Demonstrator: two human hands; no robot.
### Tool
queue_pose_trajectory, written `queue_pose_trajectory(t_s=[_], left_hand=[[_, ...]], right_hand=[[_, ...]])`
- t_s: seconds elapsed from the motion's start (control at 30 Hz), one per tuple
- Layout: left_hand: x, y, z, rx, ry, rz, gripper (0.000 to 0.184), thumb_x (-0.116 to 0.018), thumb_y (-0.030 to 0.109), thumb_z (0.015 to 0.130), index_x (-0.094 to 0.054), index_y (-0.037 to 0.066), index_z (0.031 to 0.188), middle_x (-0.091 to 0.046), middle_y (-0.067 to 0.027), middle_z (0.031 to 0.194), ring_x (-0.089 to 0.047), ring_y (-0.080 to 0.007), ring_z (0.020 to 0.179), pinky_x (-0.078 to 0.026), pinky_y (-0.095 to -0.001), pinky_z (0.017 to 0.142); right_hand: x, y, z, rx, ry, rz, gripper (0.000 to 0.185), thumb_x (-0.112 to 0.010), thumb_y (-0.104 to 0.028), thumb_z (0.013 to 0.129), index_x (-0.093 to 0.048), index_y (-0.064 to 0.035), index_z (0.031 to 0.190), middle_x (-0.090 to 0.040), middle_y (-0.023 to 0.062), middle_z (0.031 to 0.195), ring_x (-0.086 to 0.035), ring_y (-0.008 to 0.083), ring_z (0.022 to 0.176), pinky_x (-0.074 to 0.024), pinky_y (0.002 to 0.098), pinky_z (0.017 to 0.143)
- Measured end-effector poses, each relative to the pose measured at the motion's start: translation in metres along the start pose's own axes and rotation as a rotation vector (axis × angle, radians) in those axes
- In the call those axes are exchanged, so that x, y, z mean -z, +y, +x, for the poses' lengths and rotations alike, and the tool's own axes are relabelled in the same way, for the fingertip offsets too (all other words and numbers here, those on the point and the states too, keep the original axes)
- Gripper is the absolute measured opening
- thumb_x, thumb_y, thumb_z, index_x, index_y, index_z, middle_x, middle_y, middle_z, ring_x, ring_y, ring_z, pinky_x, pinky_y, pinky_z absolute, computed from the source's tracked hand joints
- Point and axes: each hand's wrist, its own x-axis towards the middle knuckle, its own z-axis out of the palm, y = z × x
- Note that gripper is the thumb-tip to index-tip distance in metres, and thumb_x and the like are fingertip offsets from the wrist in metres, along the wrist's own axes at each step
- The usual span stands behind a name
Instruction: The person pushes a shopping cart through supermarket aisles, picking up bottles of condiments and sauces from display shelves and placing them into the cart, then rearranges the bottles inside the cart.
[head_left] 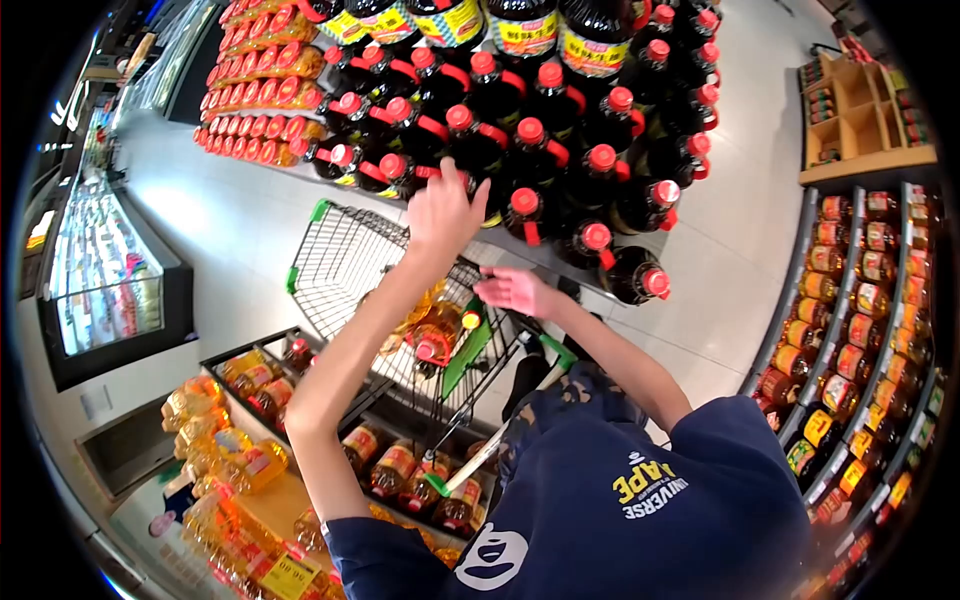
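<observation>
My left hand [445,212] reaches over the front row of dark soy sauce bottles [530,150] with red caps and red handles. Its fingers are bent around the top of one bottle, whose cap is mostly hidden under the hand. My right hand [517,291] is open, fingers stretched out, above the near right part of a wire shopping cart [335,250] with green corners. Inside the cart lie an amber oil bottle [437,335] with a red cap and another item with a yellow cap [471,320].
Red-capped jars [255,95] are stacked left of the soy sauce. The cart's handle [485,455] is close to my body. Oil bottles [235,460] stand at lower left, near a chilled display case [115,270]. Shelves of jars [860,330] line the right.
</observation>
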Motion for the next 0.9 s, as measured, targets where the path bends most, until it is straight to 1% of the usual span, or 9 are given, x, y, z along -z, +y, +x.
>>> queue_pose_trajectory(t_s=[0.1,0.23,0.3,0.37,0.5,0.57,0.7,0.83,0.9], left_hand=[[0.028,0.018,-0.04,-0.088,0.313,-0.13,0.06,-0.06,0.032,0.085,-0.039,-0.001,0.131,-0.066,-0.0171,0.075,-0.063,-0.0335,0.054,-0.051,-0.0385,0.045],[0.097,-0.019,-0.126,0.214,0.201,-0.617,0.035,-0.049,0.015,0.091,-0.052,-0.003,0.121,-0.069,-0.0165,0.079,-0.064,-0.0203,0.049,-0.049,-0.0295,0.041],[0.105,-0.049,-0.166,0.372,0.44,-0.584,0.027,-0.046,0.01,0.092,-0.059,-0.003,0.111,-0.07,-0.0145,0.077,-0.065,-0.017,0.052,-0.049,-0.0264,0.043],[0.068,-0.108,-0.213,0.39,0.659,-0.455,0.024,-0.046,0.011,0.092,-0.061,-0.001,0.107,-0.07,-0.0143,0.078,-0.066,-0.0191,0.055,-0.051,-0.0275,0.047],[-0.05,-0.184,-0.342,0.967,0.263,-0.044,0.027,-0.05,0.015,0.089,-0.061,0.0,0.108,-0.07,-0.0161,0.084,-0.069,-0.0279,0.071,-0.056,-0.036,0.062],[-0.103,-0.174,-0.41,1.201,0.02,-0.076,0.037,-0.049,0.021,0.088,-0.058,-0.002,0.115,-0.066,-0.0219,0.101,-0.063,-0.0324,0.098,-0.05,-0.0429,0.086],[-0.219,-0.123,-0.537,1.128,0.212,0.385,0.037,-0.046,0.026,0.085,-0.06,-0.002,0.104,-0.06,-0.026,0.11,-0.04,-0.0361,0.126,-0.016,-0.0488,0.112],[-0.195,-0.099,-0.526,1.231,0.172,0.079,0.032,-0.045,0.02,0.082,-0.067,-0.002,0.075,-0.067,-0.018,0.081,-0.057,-0.0313,0.093,-0.02,-0.049,0.111],[-0.196,-0.106,-0.523,1.3,0.014,-0.052,0.035,-0.047,0.026,0.079,-0.068,-0.001,0.077,-0.067,-0.0176,0.084,-0.058,-0.0306,0.094,-0.024,-0.0462,0.108]], right_hand=[[0.035,0.0,-0.029,-0.001,0.146,-0.667,0.033,-0.05,-0.034,0.091,-0.055,-0.0054,0.107,-0.063,0.0174,0.104,-0.061,0.0282,0.094,-0.052,0.0423,0.073],[0.104,0.05,-0.071,0.372,0.474,-2.037,0.026,-0.058,-0.025,0.078,-0.061,-0.0037,0.093,-0.065,0.0169,0.09,-0.063,0.0349,0.081,-0.0509,0.0453,0.07],[0.124,0.054,-0.088,-0.055,0.431,-2.337,0.035,-0.058,-0.03,0.078,-0.063,-0.0046,0.102,-0.065,0.0189,0.097,-0.064,0.0346,0.089,-0.0514,0.0439,0.078],[0.148,0.062,-0.09,-0.445,0.385,-2.148,0.038,-0.058,-0.034,0.078,-0.064,-0.0048,0.102,-0.065,0.0183,0.1,-0.063,0.0342,0.09,-0.0509,0.0444,0.079],[0.124,0.05,-0.093,-0.505,0.22,-2.107,0.042,-0.057,-0.038,0.076,-0.067,-0.0052,0.1,-0.066,0.0173,0.101,-0.062,0.0358,0.094,-0.0496,0.0417,0.083],[0.122,0.053,-0.081,-0.237,0.465,-2.031,0.044,-0.054,-0.04,0.079,-0.067,-0.0052,0.102,-0.066,0.0169,0.1,-0.062,0.0351,0.095,-0.0486,0.0425,0.084],[0.069,0.043,-0.036,-0.192,0.606,-1.53,0.044,-0.054,-0.038,0.086,-0.061,-0.002,0.11,-0.065,0.0114,0.098,-0.063,0.0183,0.079,-0.0488,0.0329,0.07],[0.0,0.074,-0.005,-0.038,0.571,-1.726,0.062,-0.045,-0.05,0.089,-0.051,0.0004,0.124,-0.059,0.0183,0.119,-0.055,0.0343,0.109,-0.0409,0.0415,0.093],[-0.019,0.1,-0.001,-0.048,0.608,-2.052,0.069,-0.049,-0.055,0.084,-0.047,-0.0009,0.127,-0.053,0.0225,0.126,-0.053,0.039,0.111,-0.0411,0.0456,0.095]])
